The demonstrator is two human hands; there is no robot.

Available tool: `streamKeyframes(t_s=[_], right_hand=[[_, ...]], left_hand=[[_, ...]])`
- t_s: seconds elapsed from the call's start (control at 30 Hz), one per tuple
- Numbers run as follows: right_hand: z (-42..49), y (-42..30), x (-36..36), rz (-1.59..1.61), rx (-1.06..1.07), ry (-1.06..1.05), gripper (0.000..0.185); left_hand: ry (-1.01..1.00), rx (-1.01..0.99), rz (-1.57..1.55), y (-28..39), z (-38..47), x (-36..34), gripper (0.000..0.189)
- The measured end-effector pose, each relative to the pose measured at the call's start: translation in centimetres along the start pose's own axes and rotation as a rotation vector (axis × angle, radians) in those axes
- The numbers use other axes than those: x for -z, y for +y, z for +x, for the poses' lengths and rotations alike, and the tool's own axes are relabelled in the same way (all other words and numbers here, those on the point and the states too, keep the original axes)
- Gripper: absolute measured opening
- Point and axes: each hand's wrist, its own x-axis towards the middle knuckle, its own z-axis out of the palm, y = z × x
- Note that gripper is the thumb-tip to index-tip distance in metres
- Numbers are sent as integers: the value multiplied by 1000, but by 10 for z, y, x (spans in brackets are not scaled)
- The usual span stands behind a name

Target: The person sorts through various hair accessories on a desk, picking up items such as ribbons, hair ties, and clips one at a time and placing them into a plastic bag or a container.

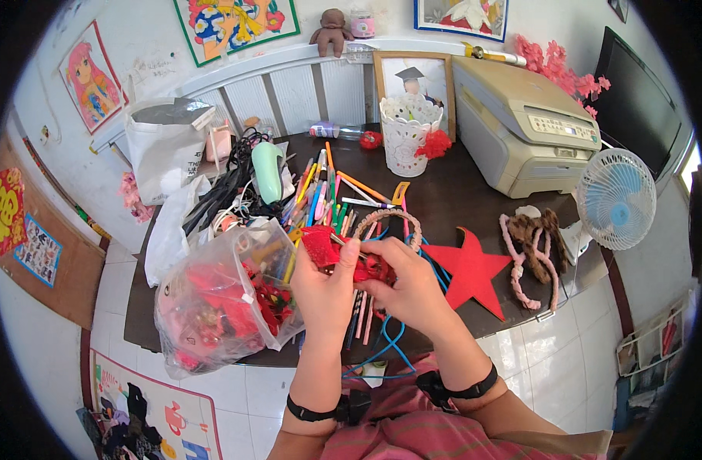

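Note:
Both hands meet over the dark table's front half. A red, glittery fabric ornament (pixel 321 244) with a thin metal piece, perhaps a hair clip, is between them. My left hand (pixel 326 293) grips its left side with the thumb on top. On its right side, my right hand (pixel 409 282) pinches with thumb and fingers, which partly hide it. Just left of my left hand, a clear plastic bag (pixel 169 339) holds red decorations. Right behind my right hand stands a beige braided ring (pixel 388 214). A red fabric star (pixel 471 270) lies to the right.
Loose pens and pencils (pixel 322 198) spread behind my hands, with blue cord (pixel 394 345) beside them. A white lace-patterned basket (pixel 405 155), a printer (pixel 523 126) and a small fan (pixel 618 201) stand behind. Cables and a mint-green device (pixel 268 172) lie at left.

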Motion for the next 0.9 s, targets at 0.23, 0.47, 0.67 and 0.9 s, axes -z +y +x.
streamKeyframes(t_s=[0.23, 0.47, 0.67, 0.9], right_hand=[[-1, 12, 5, 134, 165, 46, 36], [-3, 13, 7, 40, -36, 145, 15], [-4, 33, 25, -77, -145, 480, 15], [-6, -19, 20, -226, 223, 5, 61]], left_hand=[[-15, -62, 2, -2, -1, 4, 33], [-37, -72, -205, -4, -4, 3, 30], [-79, 279, -611, -16, -1, 10, 31], [-109, 313, -444, -17, -10, 1, 36]])
